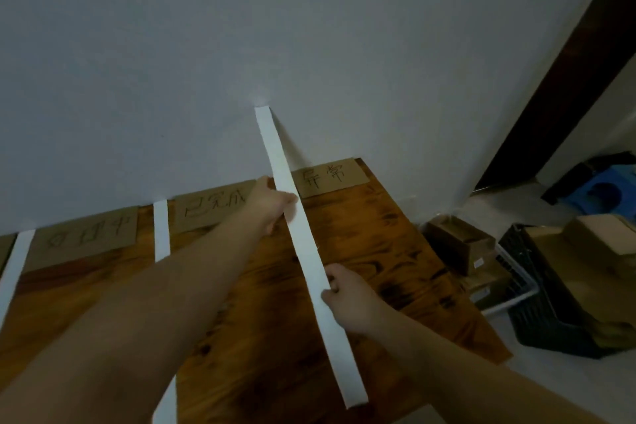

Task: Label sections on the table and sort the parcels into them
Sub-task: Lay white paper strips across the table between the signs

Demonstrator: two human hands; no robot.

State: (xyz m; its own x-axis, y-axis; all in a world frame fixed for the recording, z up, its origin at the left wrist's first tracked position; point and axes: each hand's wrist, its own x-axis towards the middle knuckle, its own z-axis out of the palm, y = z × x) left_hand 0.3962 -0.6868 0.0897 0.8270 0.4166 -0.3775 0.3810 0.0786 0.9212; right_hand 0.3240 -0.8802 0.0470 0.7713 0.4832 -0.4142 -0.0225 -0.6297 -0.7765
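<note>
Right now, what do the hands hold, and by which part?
Both hold the white paper strip: left hand nearer its far end, right hand around its middle.

Both bare arms stretch out over the table (385,241), the left hand (275,203) far out near its back edge with fingers curled round the white strip (304,246), the right hand (347,299) closer in, pinching the same strip lower down.

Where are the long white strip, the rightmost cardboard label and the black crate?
long white strip (305,251), head view, middle stretch
rightmost cardboard label (328,177), head view, written face
black crate (550,330), head view, near wall
</note>
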